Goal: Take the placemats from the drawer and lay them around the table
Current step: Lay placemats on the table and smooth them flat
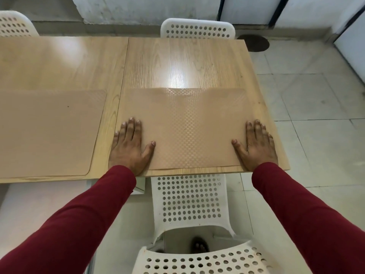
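head view: i look down at a wooden table [177, 62] and take it as my landmark. a tan placemat [187, 131] lies flat on the table's right panel, its near edge running just along the table's near edge. my left hand [131, 145] rests palm down on that mat's left end, fingers spread flat, gripping nothing; part of it hangs over onto the bare wood. my right hand [255, 145] lies the same way on the mat's right end, flat and spread, nothing pinched. a second placemat [49, 133] lies flat on the table's left panel, apart from the first, with the seam between the panels between them. a white perforated chair [189, 200] stands just below the table's near edge, between my red sleeves [69, 224]. another white chair [197, 28] stands at the far edge.
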